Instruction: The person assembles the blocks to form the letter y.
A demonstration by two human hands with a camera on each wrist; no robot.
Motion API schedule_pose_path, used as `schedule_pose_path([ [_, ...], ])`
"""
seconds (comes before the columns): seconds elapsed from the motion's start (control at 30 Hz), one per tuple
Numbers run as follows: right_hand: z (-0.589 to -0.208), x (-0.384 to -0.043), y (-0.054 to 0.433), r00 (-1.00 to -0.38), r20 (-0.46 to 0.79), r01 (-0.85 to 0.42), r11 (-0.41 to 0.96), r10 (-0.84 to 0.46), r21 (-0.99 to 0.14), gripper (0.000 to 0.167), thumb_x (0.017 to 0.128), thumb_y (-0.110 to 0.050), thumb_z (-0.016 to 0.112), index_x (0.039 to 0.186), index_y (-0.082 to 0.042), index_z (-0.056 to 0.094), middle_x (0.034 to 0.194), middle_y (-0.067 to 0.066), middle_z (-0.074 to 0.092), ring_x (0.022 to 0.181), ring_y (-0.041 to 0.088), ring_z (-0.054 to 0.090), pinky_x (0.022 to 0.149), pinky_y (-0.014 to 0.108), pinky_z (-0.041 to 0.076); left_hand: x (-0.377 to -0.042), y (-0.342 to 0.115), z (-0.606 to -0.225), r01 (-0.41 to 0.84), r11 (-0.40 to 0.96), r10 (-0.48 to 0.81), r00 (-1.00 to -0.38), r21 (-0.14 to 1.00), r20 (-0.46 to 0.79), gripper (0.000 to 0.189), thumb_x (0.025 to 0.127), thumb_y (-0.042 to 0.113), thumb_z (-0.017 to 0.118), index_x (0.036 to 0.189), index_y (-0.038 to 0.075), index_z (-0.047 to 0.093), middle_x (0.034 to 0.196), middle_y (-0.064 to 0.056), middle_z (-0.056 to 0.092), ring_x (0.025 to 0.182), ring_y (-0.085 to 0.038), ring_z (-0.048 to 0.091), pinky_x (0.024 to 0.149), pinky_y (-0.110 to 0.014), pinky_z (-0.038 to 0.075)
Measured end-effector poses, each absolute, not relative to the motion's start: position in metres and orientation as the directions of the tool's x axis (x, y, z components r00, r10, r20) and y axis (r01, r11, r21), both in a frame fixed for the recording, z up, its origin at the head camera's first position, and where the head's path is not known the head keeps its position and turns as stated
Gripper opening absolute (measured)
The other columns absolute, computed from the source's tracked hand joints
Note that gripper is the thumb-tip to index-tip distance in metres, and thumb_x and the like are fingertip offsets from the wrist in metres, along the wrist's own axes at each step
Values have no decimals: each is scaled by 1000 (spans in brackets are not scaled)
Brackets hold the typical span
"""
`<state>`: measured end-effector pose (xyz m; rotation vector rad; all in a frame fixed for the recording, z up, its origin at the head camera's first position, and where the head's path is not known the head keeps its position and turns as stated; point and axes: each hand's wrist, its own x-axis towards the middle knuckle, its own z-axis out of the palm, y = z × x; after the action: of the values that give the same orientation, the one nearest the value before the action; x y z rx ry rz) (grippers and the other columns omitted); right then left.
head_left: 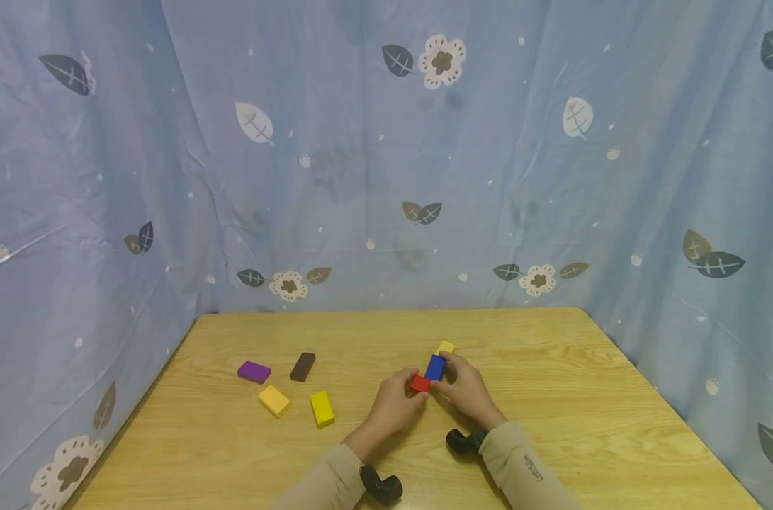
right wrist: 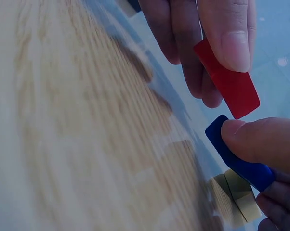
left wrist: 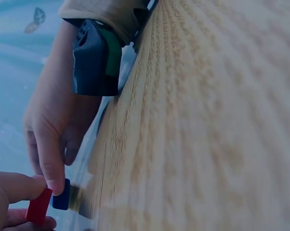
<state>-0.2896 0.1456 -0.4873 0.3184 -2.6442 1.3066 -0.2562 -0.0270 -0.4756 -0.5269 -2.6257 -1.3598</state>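
Note:
My left hand (head_left: 394, 402) pinches a small red block (head_left: 421, 384) between thumb and fingers. A blue block (head_left: 434, 367) of similar shape is held by my right hand (head_left: 470, 391), its thumb on one face in the right wrist view. The red block (right wrist: 229, 84) and the blue block (right wrist: 239, 161) come close together, ends nearly meeting; whether they touch I cannot tell. Just beyond the blue block lies a pale yellow block (head_left: 446, 347), partly hidden in the head view. In the left wrist view, the red block (left wrist: 38, 207) appears beside the blue one (left wrist: 61, 195).
On the left half of the wooden table (head_left: 526, 354) lie a purple block (head_left: 254, 372), a dark brown block (head_left: 302, 367), a light orange block (head_left: 274, 401) and a bright yellow block (head_left: 322, 409). A blue patterned curtain (head_left: 335, 212) hangs behind and at both sides.

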Motion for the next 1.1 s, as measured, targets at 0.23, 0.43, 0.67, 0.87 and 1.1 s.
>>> schedule_pose_path([
  [0.23, -490, -289, 146, -956, 268, -287, 595, -123, -751, 62, 80, -15, 75, 134, 0, 50, 134, 23, 53, 126, 41, 47, 105, 57, 36, -256, -28, -477, 374, 536, 244, -927, 757, 285, 45, 87, 13, 69, 125, -7, 55, 119, -20, 63, 110, -32, 61, 92, -43, 52],
  [0.43, -490, -288, 147, -948, 288, -311, 605, -138, -733, 63, 80, -16, 76, 134, 2, 50, 132, 22, 54, 124, 40, 49, 105, 56, 37, -257, -30, -479, 365, 539, 237, -931, 759, 279, 46, 86, 15, 69, 125, -7, 56, 117, -19, 64, 108, -31, 62, 91, -44, 52],
  [0.67, -492, -289, 146, -946, 297, -314, 612, -134, -726, 64, 79, -17, 77, 134, 2, 50, 132, 22, 54, 125, 40, 48, 106, 56, 36, -257, -29, -479, 357, 533, 233, -934, 767, 272, 46, 86, 15, 69, 125, -6, 56, 116, -19, 65, 105, -29, 62, 89, -42, 52],
  [0.87, -492, -289, 147, -944, 298, -319, 615, -139, -721, 62, 79, -16, 77, 133, 0, 51, 133, 21, 54, 126, 39, 48, 106, 55, 37, -258, -29, -480, 355, 539, 234, -934, 764, 269, 46, 87, 17, 69, 125, -6, 56, 115, -18, 65, 103, -27, 63, 87, -41, 53],
  [1.1, -490, -288, 146, -947, 284, -315, 600, -149, -735, 61, 79, -17, 77, 132, 1, 52, 131, 20, 56, 125, 38, 50, 106, 54, 37, -261, -30, -481, 361, 542, 237, -932, 759, 274, 46, 86, 16, 69, 125, -6, 56, 117, -18, 65, 106, -28, 62, 91, -42, 52],
])
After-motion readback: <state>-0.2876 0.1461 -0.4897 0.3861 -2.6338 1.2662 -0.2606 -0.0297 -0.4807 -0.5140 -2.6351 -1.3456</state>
